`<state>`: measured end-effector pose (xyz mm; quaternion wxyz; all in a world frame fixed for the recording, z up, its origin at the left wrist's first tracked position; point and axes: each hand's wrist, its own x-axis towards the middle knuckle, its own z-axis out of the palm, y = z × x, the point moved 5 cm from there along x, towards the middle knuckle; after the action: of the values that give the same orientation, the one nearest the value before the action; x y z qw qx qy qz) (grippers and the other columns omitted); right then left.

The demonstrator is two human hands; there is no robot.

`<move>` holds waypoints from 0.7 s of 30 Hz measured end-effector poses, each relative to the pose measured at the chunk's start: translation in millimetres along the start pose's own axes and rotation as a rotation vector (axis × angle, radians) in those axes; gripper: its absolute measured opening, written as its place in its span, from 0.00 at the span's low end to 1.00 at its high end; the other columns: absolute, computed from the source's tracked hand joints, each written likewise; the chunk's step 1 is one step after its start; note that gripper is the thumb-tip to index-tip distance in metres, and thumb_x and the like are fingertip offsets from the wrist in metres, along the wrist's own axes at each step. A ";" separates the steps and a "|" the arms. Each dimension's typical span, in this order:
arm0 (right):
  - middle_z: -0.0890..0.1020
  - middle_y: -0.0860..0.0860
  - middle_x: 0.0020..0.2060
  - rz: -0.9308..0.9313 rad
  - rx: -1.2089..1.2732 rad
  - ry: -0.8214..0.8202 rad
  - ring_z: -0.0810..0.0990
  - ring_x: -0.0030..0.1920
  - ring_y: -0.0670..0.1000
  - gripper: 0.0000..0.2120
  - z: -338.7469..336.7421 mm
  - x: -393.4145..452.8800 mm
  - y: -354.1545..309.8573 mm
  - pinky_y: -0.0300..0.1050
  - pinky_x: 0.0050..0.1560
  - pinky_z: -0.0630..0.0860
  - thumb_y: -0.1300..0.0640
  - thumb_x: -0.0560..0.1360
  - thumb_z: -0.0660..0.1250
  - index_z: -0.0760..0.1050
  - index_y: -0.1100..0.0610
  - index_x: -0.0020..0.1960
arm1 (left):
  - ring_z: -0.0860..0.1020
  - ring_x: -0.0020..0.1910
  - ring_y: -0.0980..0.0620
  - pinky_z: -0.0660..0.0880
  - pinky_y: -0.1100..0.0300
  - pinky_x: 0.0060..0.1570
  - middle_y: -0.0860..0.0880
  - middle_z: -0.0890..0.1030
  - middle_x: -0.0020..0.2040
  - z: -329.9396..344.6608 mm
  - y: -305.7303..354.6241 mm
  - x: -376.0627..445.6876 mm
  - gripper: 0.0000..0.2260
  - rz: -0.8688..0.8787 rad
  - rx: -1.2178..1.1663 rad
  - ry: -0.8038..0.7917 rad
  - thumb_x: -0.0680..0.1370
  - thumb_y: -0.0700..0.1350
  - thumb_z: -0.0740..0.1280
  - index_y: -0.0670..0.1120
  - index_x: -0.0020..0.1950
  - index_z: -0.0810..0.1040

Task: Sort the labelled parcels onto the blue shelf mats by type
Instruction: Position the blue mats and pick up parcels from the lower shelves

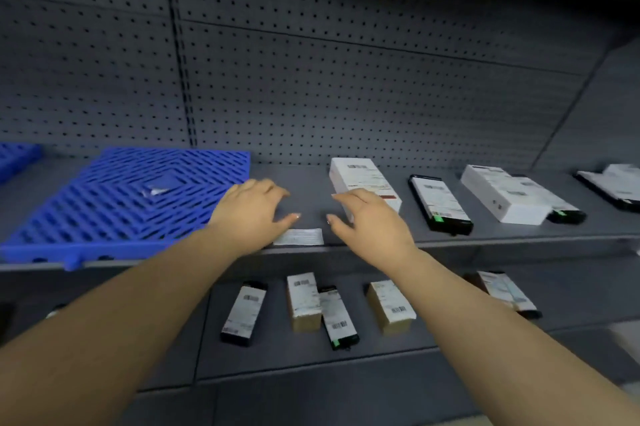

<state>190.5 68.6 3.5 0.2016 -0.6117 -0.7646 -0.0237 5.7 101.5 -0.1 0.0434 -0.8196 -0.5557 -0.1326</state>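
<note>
I see the upper shelf (519,238) running across the view, and I place everything from the big blue mat (128,197) lying on its left part. Left of that mat, at the frame edge, a corner of a second mat (15,157) shows. A small shiny scrap (154,190) lies at the big mat's middle.

At the mat's right edge my left hand (247,214) hovers palm down, fingers (277,191) loosely spread and slightly bent, holding nothing. Just right of it, at the shelf's front lip, lies a loose white label (299,237).

Further right of the mat, my right hand (372,224) reaches in the same way, fingers spread and empty, partly covering the front of a white box (360,179); I cannot tell if it touches the box.

Right of that box lies a black parcel (440,202) with a white label, then a larger white box (502,195) that overlaps another black parcel (564,212). At the far right edge one more labelled parcel (613,186) is cut off.

On the lower shelf (311,366), below and right of the mat, lie a black parcel (244,313), a tan box (304,301) touching a black parcel (337,318), another tan box (391,306), and a dark parcel (507,292). All are blurred; I cannot read the labels.
</note>
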 end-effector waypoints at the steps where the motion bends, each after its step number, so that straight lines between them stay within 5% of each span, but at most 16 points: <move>1: 0.72 0.46 0.66 -0.033 0.009 -0.035 0.69 0.66 0.49 0.24 6.2 2.8 -0.7 0.45 0.60 0.71 0.43 0.79 0.59 0.67 0.50 0.72 | 0.66 0.67 0.50 0.61 0.53 0.67 0.52 0.70 0.67 3.9 -1.1 -5.0 0.27 -0.017 0.002 -0.013 0.77 0.65 0.55 0.54 0.71 0.66; 14: 0.69 0.47 0.68 -0.144 0.057 -0.392 0.69 0.66 0.49 0.34 68.0 30.3 13.3 0.45 0.65 0.69 0.37 0.73 0.66 0.64 0.52 0.74 | 0.66 0.68 0.52 0.64 0.56 0.66 0.53 0.67 0.70 41.3 3.5 4.1 0.30 0.059 0.058 -0.287 0.77 0.64 0.59 0.50 0.74 0.63; 21: 0.75 0.46 0.63 -0.194 0.124 -0.346 0.74 0.61 0.48 0.30 73.6 33.9 16.5 0.44 0.63 0.71 0.39 0.71 0.70 0.74 0.53 0.67 | 0.69 0.64 0.54 0.68 0.57 0.64 0.54 0.69 0.68 47.9 -1.6 11.1 0.29 0.046 -0.049 -0.368 0.75 0.63 0.64 0.50 0.72 0.67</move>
<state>179.8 124.9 -56.1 0.1014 -0.5167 -0.8431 0.1095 16.2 122.5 -43.3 -0.0760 -0.8434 -0.5318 0.0070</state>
